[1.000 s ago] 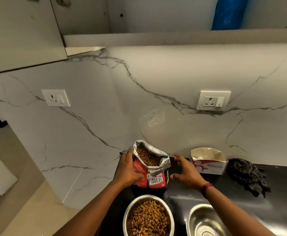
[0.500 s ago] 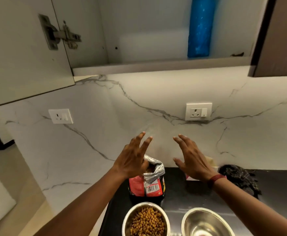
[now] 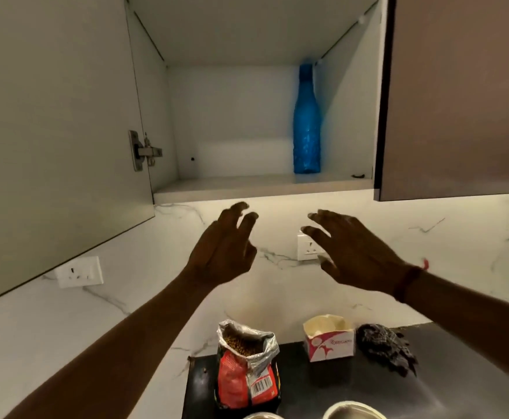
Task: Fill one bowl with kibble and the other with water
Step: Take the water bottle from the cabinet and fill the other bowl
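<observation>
The left hand (image 3: 220, 252) and right hand (image 3: 356, 255) hover, fingers (image 3: 248, 220) loosely spread, holding nothing. One crinkled foil kibble bag (image 3: 247, 367) stands at the worktop's (image 3: 322, 385) left edge, two metal bowls (image 3: 353, 409) at its front edge, and one slim blue bottle (image 3: 306, 122) on the cabinet shelf (image 3: 247, 185).

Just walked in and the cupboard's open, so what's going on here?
A person at the counter has both hands raised and empty: the left hand and right hand hover below an open wall cabinet where a blue bottle stands upright. Neither touches anything. The kibble bag stands open on the counter, beside a small carton and a dark cloth. The rim of a steel bowl shows at the bottom edge.
</observation>
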